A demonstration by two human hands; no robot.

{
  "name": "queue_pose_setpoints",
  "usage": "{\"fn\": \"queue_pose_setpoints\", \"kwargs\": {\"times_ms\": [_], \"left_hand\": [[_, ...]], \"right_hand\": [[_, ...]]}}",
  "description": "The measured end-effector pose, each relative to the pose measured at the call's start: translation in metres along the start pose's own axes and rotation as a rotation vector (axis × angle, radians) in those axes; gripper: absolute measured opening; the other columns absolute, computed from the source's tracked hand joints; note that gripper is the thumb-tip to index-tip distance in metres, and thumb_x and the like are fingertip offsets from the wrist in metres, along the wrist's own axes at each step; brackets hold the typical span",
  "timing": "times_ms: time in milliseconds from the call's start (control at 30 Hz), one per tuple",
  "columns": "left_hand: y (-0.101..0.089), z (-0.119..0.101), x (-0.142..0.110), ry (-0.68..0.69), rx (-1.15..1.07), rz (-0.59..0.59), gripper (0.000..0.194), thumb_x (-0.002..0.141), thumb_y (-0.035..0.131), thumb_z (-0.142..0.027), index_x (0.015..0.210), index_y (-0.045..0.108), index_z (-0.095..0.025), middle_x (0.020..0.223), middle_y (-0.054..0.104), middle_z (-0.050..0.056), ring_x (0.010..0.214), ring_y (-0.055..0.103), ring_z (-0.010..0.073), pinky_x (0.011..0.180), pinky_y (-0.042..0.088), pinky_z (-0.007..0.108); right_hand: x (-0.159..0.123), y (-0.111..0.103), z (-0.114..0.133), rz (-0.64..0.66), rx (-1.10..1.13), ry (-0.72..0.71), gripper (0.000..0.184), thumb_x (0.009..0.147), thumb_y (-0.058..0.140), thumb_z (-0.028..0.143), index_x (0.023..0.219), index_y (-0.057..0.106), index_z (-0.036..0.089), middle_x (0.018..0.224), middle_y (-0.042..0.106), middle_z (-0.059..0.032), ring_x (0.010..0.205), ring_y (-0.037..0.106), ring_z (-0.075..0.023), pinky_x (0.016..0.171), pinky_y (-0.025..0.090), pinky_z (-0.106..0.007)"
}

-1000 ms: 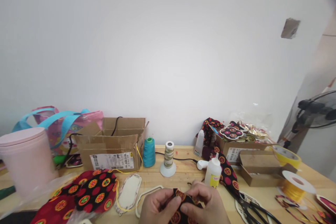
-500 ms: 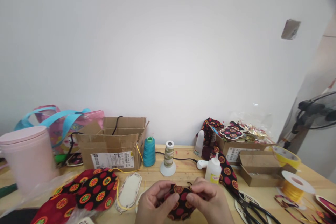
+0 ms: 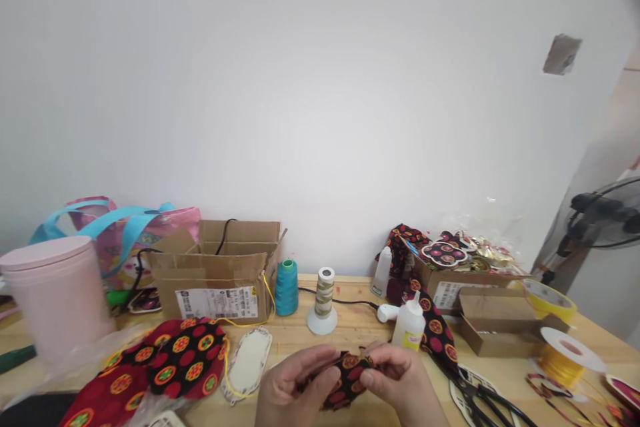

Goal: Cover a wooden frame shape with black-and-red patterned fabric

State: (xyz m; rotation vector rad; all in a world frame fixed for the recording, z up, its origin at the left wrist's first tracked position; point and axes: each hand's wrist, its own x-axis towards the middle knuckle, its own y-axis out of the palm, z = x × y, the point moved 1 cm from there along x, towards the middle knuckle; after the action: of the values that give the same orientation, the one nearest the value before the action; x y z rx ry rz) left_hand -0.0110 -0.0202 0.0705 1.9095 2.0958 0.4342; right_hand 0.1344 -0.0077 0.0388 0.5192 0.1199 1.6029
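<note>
At the bottom centre of the frame, the left hand grips one side of a black patterned fabric piece with red and orange round motifs, its thumb pressed on the front. The right hand pinches the other side between thumb and fingertips. The piece is held up in front of the table; it may be wrapped around something firmer, but the fingers cover too much of it to tell.

Just behind the right hand stands a white squeeze bottle with a yellow label, upright. To its left, near the middle of the frame, a cone of variegated thread stands on a white base, with a teal thread cone beside an open cardboard box. Left of the hands lie a pale oval frame-shaped piece and a heap of red and black patterned fabric. At the lower right of the frame, black-handled scissors lie over a pale cut-out, with a spool of yellow cord farther right. A pink lidded bin stands at the lower left.
</note>
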Motion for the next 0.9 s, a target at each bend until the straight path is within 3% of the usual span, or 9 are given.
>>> {"fn": "queue_pose_setpoints", "kwargs": {"times_ms": [133,333,533,767,900], "left_hand": [[-0.002,0.001,0.001,0.026,-0.022,0.025,0.032,0.042,0.077,-0.037,0.071,0.07,-0.027,0.07,0.072,0.002,0.068,0.066,0.017,0.061,0.051,0.017],[-0.004,-0.001,0.001,0.137,0.184,0.018,0.025,0.047,0.073,-0.041,0.065,0.072,-0.024,0.072,0.072,0.003,0.068,0.066,0.0196,0.063,0.052,0.019],[-0.003,0.004,0.004,0.068,-0.041,-0.058,0.033,0.039,0.079,-0.034,0.07,0.07,-0.025,0.068,0.072,0.001,0.066,0.066,0.0153,0.061,0.051,0.016],[-0.003,0.006,0.005,0.014,-0.119,0.013,0.046,0.043,0.078,-0.027,0.087,0.065,-0.024,0.073,0.072,0.004,0.068,0.065,0.0159,0.06,0.051,0.02],[0.001,0.002,0.002,0.002,-0.093,0.055,0.032,0.044,0.078,-0.03,0.073,0.069,-0.02,0.071,0.072,0.004,0.067,0.065,0.0178,0.059,0.052,0.02]], "right_hand": [[0.0,-0.001,-0.002,-0.029,0.002,0.051,0.013,0.05,0.079,0.022,0.058,0.07,0.019,0.057,0.067,0.0007,0.053,0.06,-0.0103,0.052,0.048,-0.018],[0.002,-0.003,-0.009,-0.012,0.05,0.087,0.015,0.049,0.08,0.021,0.057,0.069,0.017,0.054,0.067,0.0007,0.049,0.06,-0.0108,0.048,0.048,-0.02],[0.002,-0.004,-0.012,-0.019,0.046,0.089,0.014,0.048,0.08,0.019,0.056,0.068,0.016,0.052,0.067,0.0007,0.047,0.06,-0.0103,0.046,0.047,-0.019],[0.002,-0.004,-0.008,0.001,0.053,0.086,0.013,0.05,0.079,0.02,0.057,0.068,0.016,0.058,0.067,0.0,0.052,0.06,-0.0115,0.051,0.048,-0.021],[0.002,-0.006,-0.006,0.026,0.115,0.107,0.016,0.051,0.08,0.021,0.061,0.068,0.017,0.064,0.069,-0.0007,0.059,0.062,-0.013,0.057,0.048,-0.022]]}}
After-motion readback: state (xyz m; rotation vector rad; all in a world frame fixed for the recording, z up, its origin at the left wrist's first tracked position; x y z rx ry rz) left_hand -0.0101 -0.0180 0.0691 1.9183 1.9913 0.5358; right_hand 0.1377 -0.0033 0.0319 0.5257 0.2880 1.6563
